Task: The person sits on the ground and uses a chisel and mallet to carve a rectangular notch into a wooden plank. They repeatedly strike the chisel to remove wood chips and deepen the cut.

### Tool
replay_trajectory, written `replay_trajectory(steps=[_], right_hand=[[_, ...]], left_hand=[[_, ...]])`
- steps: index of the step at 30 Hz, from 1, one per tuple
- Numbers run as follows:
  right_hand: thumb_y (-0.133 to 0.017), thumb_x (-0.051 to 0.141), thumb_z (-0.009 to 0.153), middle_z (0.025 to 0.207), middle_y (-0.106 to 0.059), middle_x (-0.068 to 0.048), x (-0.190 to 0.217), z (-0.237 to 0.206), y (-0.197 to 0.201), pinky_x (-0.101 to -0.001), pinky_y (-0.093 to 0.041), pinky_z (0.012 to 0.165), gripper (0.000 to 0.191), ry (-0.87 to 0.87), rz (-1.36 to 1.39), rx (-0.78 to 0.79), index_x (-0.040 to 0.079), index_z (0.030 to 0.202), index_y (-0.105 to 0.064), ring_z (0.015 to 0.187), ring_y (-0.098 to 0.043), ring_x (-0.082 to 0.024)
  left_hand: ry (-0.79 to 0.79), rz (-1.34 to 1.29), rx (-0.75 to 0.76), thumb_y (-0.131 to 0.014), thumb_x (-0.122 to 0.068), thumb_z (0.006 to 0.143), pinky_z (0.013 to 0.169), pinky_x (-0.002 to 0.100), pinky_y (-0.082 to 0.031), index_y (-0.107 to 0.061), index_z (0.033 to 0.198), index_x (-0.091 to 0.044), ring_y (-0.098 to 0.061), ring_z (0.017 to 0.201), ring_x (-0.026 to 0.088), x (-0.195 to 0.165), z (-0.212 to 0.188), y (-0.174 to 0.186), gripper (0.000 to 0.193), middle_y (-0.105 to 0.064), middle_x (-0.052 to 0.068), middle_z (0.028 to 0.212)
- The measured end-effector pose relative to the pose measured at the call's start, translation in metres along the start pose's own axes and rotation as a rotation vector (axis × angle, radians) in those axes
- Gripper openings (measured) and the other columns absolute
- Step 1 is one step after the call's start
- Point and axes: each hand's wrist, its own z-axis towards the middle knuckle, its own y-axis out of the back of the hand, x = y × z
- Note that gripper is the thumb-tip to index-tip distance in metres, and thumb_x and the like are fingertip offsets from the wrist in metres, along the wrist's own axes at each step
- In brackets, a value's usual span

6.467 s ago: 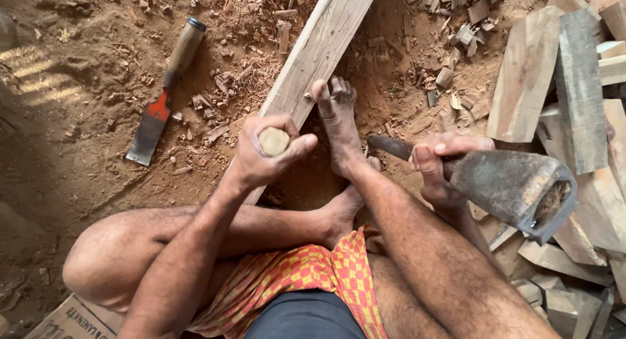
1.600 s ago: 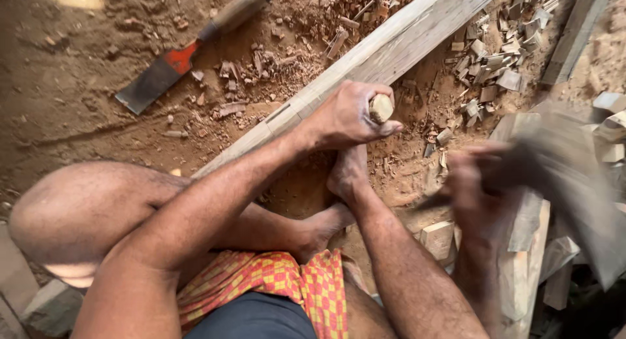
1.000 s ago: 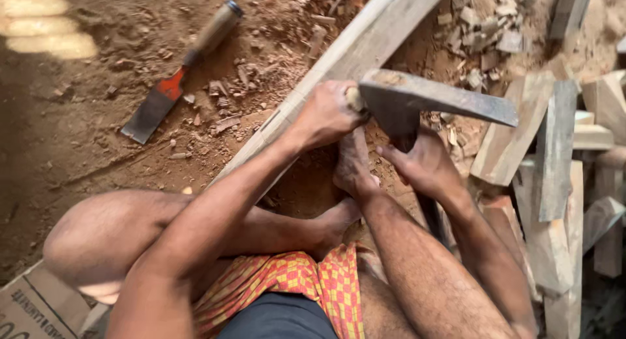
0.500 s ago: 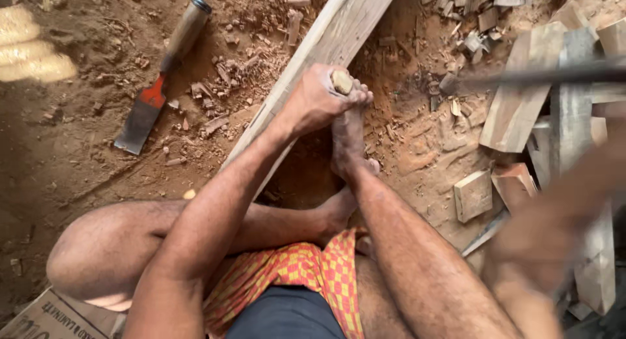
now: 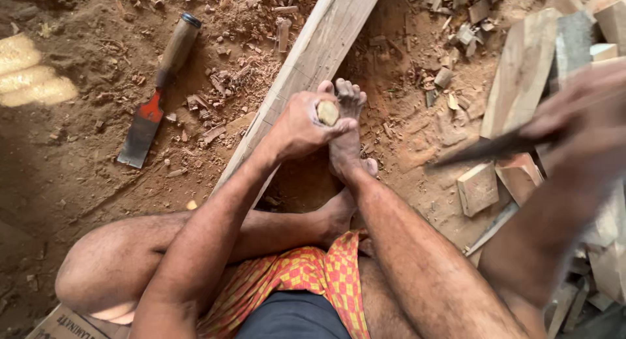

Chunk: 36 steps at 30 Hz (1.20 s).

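My left hand (image 5: 301, 125) is closed around a short wooden-handled chisel (image 5: 327, 112) held upright on a long pale plank (image 5: 329, 35); only the handle's round top shows. A bare foot (image 5: 345, 133) rests beside the plank, right by that hand. My right hand (image 5: 590, 117) is raised at the right, blurred by motion, gripping the dark handle of an adze-like striking tool (image 5: 492, 146) whose head is out of sight.
A broad chisel with a red ferrule and wooden handle (image 5: 156, 94) lies on the dirt to the left. Wood chips (image 5: 228, 97) litter the ground. Cut blocks and boards (image 5: 521, 71) are stacked at the right, with a small square block (image 5: 477, 187) nearby.
The right hand struck the chisel top with the tool about a second ago, then swung up and away to the right. The left hand kept its hold on the chisel.
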Motion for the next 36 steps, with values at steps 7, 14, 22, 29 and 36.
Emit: replay_trajectory(steps=[7, 14, 22, 29, 36], right_hand=[[-0.044, 0.010, 0.100, 0.148, -0.042, -0.014, -0.012, -0.008, 0.108, -0.0385, -0.028, 0.115, 0.056, 0.093, 0.722, 0.289, 0.003, 0.152, -0.027, 0.139, -0.041, -0.023], [-0.055, 0.020, 0.100, 0.134, -0.058, -0.016, -0.005, -0.013, 0.105, -0.0408, -0.041, 0.116, 0.049, 0.072, 0.563, 0.231, 0.002, 0.144, -0.043, 0.131, -0.055, -0.026], [-0.025, 0.023, 0.112, 0.130, -0.039, -0.012, -0.022, 0.018, 0.004, -0.0452, -0.028, 0.119, 0.036, 0.363, -0.264, -0.411, 0.019, 0.147, -0.020, 0.127, -0.042, -0.028], [-0.058, 0.005, 0.108, 0.123, -0.035, -0.013, -0.014, 0.015, 0.016, -0.0492, -0.031, 0.115, 0.059, 0.283, 0.001, -0.254, 0.028, 0.140, -0.014, 0.121, -0.039, -0.027], [-0.053, 0.001, 0.086, 0.127, -0.034, -0.012, -0.007, 0.003, 0.031, -0.0486, -0.029, 0.116, 0.085, 0.361, -0.256, -0.177, 0.020, 0.157, -0.010, 0.128, -0.036, -0.028]], left_hand=[[-0.292, -0.139, -0.174, -0.083, -0.018, 0.077, 0.067, 0.035, -0.058, -0.069, 0.088, 0.000, -0.067, 0.074, 0.020, -0.020, 0.019, 0.007, 0.025, -0.070, 0.011, 0.079], [-0.525, 0.124, -0.113, -0.078, -0.011, 0.083, 0.058, 0.043, -0.040, -0.046, 0.069, -0.006, -0.050, 0.061, 0.032, -0.042, -0.106, 0.019, 0.036, -0.048, 0.012, 0.068], [-0.243, -0.018, -0.546, -0.078, -0.010, 0.087, 0.056, 0.029, -0.043, -0.056, 0.072, -0.007, -0.051, 0.059, 0.012, -0.095, -0.116, 0.011, 0.027, -0.056, 0.004, 0.067], [-0.156, -0.095, -0.105, -0.085, -0.028, 0.091, 0.057, 0.021, -0.046, -0.064, 0.077, -0.008, -0.055, 0.063, 0.004, -0.092, -0.059, 0.049, 0.032, -0.062, -0.005, 0.068], [-0.200, 0.067, 0.058, -0.077, -0.042, 0.090, 0.051, 0.023, -0.055, -0.073, 0.083, -0.011, -0.066, 0.057, 0.005, -0.048, -0.040, 0.028, 0.032, -0.071, -0.002, 0.069]])
